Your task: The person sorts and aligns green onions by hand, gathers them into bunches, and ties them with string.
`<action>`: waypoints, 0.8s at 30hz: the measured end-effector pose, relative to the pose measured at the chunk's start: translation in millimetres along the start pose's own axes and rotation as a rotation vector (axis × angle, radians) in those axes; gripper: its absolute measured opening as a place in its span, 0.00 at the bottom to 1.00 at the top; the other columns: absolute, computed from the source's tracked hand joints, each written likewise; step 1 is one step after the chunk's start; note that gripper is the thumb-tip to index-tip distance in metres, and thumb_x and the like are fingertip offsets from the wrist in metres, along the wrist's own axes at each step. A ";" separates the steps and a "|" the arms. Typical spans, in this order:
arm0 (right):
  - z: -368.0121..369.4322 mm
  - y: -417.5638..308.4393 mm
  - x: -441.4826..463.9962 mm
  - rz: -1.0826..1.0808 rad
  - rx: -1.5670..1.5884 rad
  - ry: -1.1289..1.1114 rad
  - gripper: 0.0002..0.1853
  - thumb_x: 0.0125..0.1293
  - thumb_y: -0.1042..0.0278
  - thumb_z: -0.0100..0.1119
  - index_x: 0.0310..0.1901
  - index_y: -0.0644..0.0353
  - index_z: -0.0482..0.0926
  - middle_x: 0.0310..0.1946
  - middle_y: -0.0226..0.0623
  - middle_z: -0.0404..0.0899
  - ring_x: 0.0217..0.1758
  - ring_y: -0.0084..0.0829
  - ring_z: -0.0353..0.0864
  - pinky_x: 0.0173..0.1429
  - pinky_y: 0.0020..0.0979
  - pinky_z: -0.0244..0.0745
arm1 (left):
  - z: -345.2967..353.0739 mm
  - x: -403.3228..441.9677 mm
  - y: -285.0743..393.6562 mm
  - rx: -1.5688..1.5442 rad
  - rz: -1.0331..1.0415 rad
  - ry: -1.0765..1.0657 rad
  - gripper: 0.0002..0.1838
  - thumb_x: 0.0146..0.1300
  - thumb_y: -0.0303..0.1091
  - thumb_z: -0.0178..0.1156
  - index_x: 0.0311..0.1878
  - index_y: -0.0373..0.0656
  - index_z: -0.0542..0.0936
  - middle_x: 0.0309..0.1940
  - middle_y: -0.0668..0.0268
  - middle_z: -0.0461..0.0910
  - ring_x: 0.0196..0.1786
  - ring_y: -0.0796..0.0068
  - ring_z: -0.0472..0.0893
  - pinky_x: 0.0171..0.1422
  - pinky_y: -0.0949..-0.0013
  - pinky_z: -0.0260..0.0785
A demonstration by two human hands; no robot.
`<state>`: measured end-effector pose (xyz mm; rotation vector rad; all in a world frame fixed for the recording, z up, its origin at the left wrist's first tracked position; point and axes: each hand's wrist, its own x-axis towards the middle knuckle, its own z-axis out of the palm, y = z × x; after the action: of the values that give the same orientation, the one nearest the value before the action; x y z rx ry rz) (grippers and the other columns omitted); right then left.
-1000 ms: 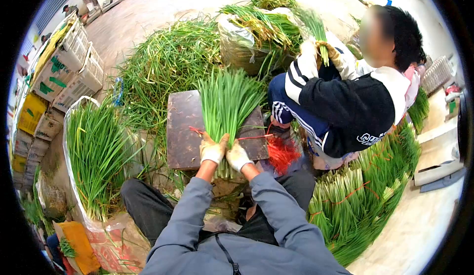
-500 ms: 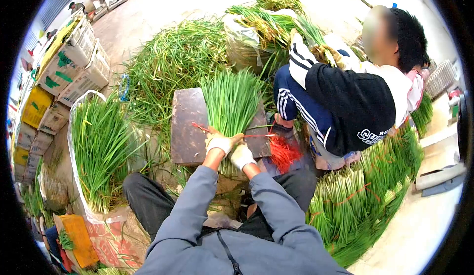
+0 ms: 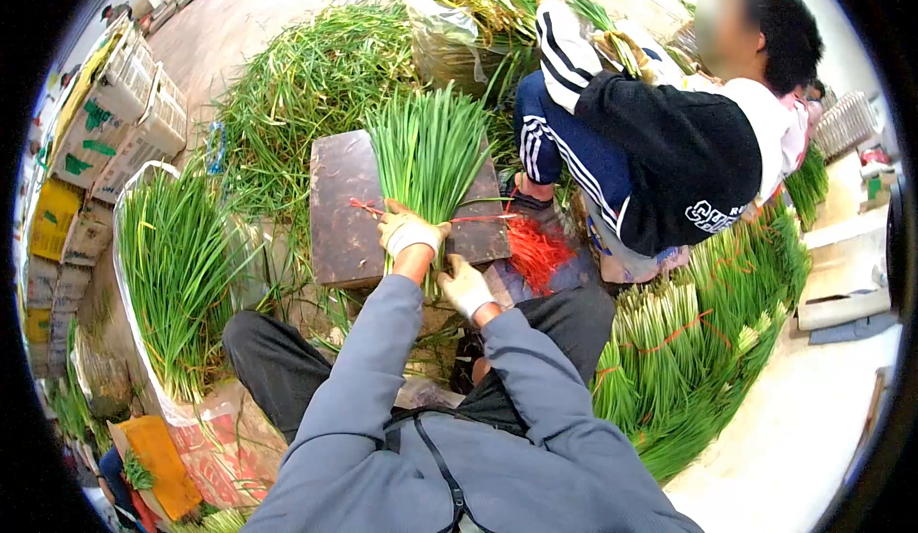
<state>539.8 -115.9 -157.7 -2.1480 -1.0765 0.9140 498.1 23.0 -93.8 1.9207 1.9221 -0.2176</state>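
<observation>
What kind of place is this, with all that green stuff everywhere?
Probably a vegetable packing shed: leafy green bundles tied with red strips, a big loose green heap, and stacked crates.

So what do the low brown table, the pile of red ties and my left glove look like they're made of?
Low brown table: probably wood or coated board; flat, dark, scuffed top with a dull sheen.
Pile of red ties: likely thin plastic; bright, loose, tangled strands.
Left glove: perhaps knitted fabric, matt and off-white, yellowish at the fingers; the weave is too small to confirm.
</observation>
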 end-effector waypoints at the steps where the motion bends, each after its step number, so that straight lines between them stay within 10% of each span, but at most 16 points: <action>1: 4.4 -1.4 2.6 -0.009 -0.036 -0.041 0.31 0.65 0.53 0.59 0.64 0.66 0.71 0.58 0.64 0.77 0.61 0.57 0.77 0.67 0.45 0.71 | 0.7 0.0 0.7 0.001 0.015 0.009 0.75 0.41 0.67 0.76 0.79 0.32 0.43 0.72 0.43 0.63 0.70 0.51 0.69 0.71 0.58 0.68; 5: -21.5 18.3 23.1 -0.027 0.018 0.091 0.29 0.67 0.54 0.61 0.64 0.66 0.72 0.47 0.57 0.84 0.49 0.49 0.86 0.54 0.43 0.80 | -0.2 0.4 -1.5 0.004 0.023 -0.021 0.77 0.40 0.66 0.77 0.80 0.32 0.40 0.71 0.45 0.64 0.70 0.52 0.69 0.71 0.59 0.68; 8: -21.0 66.7 66.5 0.316 0.879 0.306 0.13 0.71 0.64 0.60 0.51 0.60 0.72 0.31 0.38 0.80 0.26 0.34 0.83 0.26 0.35 0.81 | -3.5 -4.6 -3.1 0.012 0.021 -0.041 0.75 0.42 0.64 0.77 0.80 0.33 0.40 0.69 0.46 0.66 0.68 0.52 0.71 0.71 0.59 0.69; 10: -31.0 61.0 58.7 0.485 1.336 0.272 0.14 0.72 0.68 0.58 0.55 0.56 0.68 0.33 0.39 0.78 0.26 0.35 0.83 0.26 0.35 0.82 | 1.2 -5.6 -11.3 0.007 0.036 -0.040 0.74 0.42 0.63 0.77 0.80 0.34 0.41 0.69 0.47 0.67 0.68 0.52 0.71 0.70 0.58 0.69; 24: -6.1 71.5 55.7 0.293 1.294 0.325 0.08 0.73 0.62 0.60 0.43 0.58 0.80 0.28 0.31 0.81 0.22 0.25 0.77 0.25 0.29 0.75 | 9.5 -23.1 -41.1 0.066 0.112 -0.002 0.72 0.43 0.61 0.77 0.80 0.35 0.42 0.67 0.47 0.68 0.68 0.53 0.72 0.71 0.60 0.68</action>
<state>601.6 -107.4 -223.8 -1.2401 0.0950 0.9366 458.6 -3.5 -100.6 2.0630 1.8205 -0.2518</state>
